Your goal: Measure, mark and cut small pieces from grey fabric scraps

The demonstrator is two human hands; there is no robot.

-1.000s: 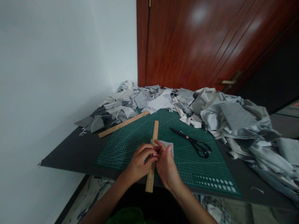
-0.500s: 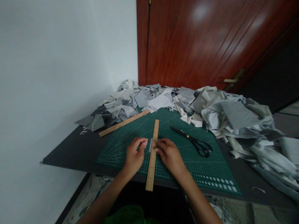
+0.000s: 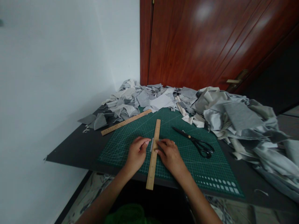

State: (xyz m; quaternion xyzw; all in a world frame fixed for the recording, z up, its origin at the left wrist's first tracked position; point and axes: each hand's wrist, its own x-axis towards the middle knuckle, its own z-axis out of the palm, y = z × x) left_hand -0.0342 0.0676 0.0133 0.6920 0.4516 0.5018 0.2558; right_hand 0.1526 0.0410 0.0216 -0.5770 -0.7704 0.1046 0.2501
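Note:
A wooden ruler (image 3: 153,165) lies lengthwise on the green cutting mat (image 3: 179,168), its near end jutting past the table edge. Under it is a small pale piece of cloth (image 3: 151,145), showing as a narrow strip along the ruler's left side. My right hand (image 3: 170,153) grips the ruler's right edge with thumb and fingertips. Just left of the strip, my left hand (image 3: 137,152) is closed in a pinch; whatever sits between thumb and forefinger is too small to name.
Black scissors (image 3: 196,143) rest on the mat to the right. A second wooden ruler (image 3: 126,122) lies slantwise at the back left. Piles of grey and white cloth scraps (image 3: 240,115) line the back and right of the black table (image 3: 74,152), before a wall and a wooden door (image 3: 187,46).
The view has shifted slightly, so everything sits a little further right. My left fingers have turned a little near the cloth strip; my right hand stays at the ruler.

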